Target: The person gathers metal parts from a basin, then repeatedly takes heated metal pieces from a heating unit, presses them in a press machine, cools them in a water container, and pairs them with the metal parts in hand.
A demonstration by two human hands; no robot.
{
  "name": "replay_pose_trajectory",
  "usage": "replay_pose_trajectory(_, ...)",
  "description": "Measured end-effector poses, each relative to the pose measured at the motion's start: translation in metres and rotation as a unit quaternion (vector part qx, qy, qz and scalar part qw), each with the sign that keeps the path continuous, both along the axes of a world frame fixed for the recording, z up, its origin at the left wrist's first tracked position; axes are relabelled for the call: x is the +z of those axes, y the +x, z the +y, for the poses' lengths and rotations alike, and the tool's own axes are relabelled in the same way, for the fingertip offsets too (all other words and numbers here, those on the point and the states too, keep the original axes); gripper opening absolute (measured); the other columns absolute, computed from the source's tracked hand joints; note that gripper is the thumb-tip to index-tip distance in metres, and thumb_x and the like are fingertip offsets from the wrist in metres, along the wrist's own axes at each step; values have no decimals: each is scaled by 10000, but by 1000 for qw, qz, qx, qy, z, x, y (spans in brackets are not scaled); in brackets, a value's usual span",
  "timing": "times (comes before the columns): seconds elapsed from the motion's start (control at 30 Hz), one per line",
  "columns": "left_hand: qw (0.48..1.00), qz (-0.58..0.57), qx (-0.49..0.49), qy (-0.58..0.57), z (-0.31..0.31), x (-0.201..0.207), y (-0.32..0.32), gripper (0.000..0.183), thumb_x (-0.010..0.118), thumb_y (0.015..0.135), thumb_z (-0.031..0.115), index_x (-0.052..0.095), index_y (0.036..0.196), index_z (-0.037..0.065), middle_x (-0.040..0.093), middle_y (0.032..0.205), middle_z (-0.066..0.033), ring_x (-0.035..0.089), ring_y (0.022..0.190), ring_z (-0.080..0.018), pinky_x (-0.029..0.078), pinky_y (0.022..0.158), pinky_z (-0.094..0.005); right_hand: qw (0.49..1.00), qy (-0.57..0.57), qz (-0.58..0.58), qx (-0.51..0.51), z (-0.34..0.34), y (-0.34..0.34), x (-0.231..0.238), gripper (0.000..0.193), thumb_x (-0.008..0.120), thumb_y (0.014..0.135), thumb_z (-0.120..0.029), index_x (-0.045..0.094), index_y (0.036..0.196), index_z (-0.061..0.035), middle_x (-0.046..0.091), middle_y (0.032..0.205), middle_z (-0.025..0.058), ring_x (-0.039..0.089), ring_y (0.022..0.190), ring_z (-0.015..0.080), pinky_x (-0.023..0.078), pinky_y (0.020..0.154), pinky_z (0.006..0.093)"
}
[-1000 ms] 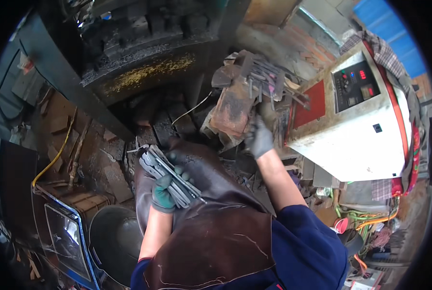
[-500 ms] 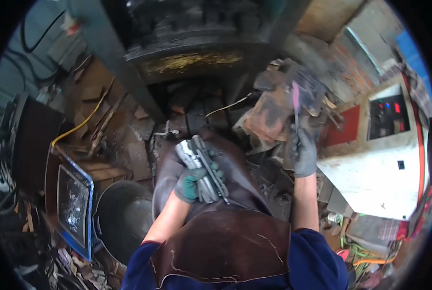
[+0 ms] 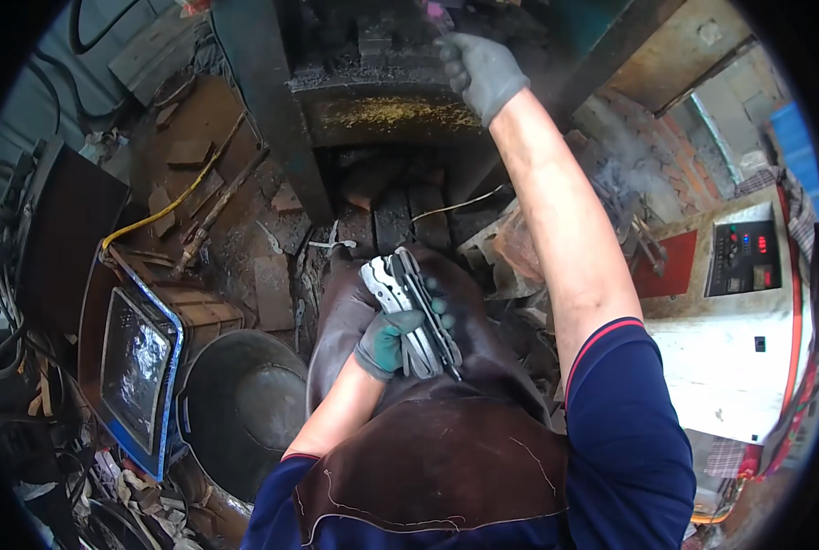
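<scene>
Bundle of long, flat, silver-grey metal pieces with darker strips (image 3: pixel 416 302) lies slantwise over my lap in the head view, in front of the dark brown leather apron (image 3: pixel 428 458). Its long axis runs from far left to near right: the broad, pale ends with small holes point away from me, and the narrow dark ends point back toward my right side. My left hand, in a green and grey work glove (image 3: pixel 393 344), is closed around the bundle, the thumb lying across the top and the fingertips showing along its right side.

My right hand, in a grey glove (image 3: pixel 487 78), reaches far forward at the end of a stretched arm, its fingers curled in front of the dark metal machine frame (image 3: pixel 290 137). Just beyond those fingertips is a small pink piece (image 3: pixel 436 10); it is blurred, and I cannot tell whether I am gripping it or anything joined to it. Yellow flecks (image 3: pixel 400 112) lie along the machine's near ledge, left of my right wrist.

On my near left stands a round black tub (image 3: pixel 212 394), beside a blue-framed glass panel (image 3: pixel 139 367). To my right is a white metal cabinet (image 3: pixel 721 367).
</scene>
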State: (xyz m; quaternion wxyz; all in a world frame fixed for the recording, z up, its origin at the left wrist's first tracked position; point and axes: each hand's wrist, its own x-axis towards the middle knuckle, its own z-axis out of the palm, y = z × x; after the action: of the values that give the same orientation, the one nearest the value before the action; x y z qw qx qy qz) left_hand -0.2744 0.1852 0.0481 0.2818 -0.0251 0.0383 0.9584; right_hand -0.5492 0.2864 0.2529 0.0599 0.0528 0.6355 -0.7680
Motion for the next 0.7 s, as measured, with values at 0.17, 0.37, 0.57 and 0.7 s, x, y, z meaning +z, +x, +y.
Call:
replay_pose_trajectory(0.17,1000,0,-6,17,2,4,-2,509,640,793,26,483,1269,115,637,1055,-103,626,984,-304,536,825,-484,1000,-15,-4,6,-2,-19,-8,173,560,909,-182,615,883,-20,563,684,16,455,511,44,335,404,141)
replay_pose_trajectory(0.37,1000,-8,2,-10,-3,5,1,485,605,834,73,449,1293,98,611,1106,-105,614,1025,-297,521,867,-465,995,-35,-20,91,45,79,-35,388,529,918,-405,608,923,-25,550,641,-9,461,478,65,352,429,185)
replay_pose_trajectory(0.57,1000,-26,5,-4,2,15,-1,443,619,804,65,513,1235,78,622,1088,-111,623,1009,-294,542,822,-472,897,347,-56,267,56,183,-94,411,587,869,-433,632,949,-33,605,698,41,557,588,93,446,540,241)
replay_pose_trajectory(0.7,997,34,-58,-48,-1,-13,0,380,608,802,89,547,1161,-19,625,1076,-140,619,1004,-312,533,832,-403,755,593,119,252,32,206,-85,447,632,781,-485,644,882,-50,654,785,175,637,774,360,497,678,412)
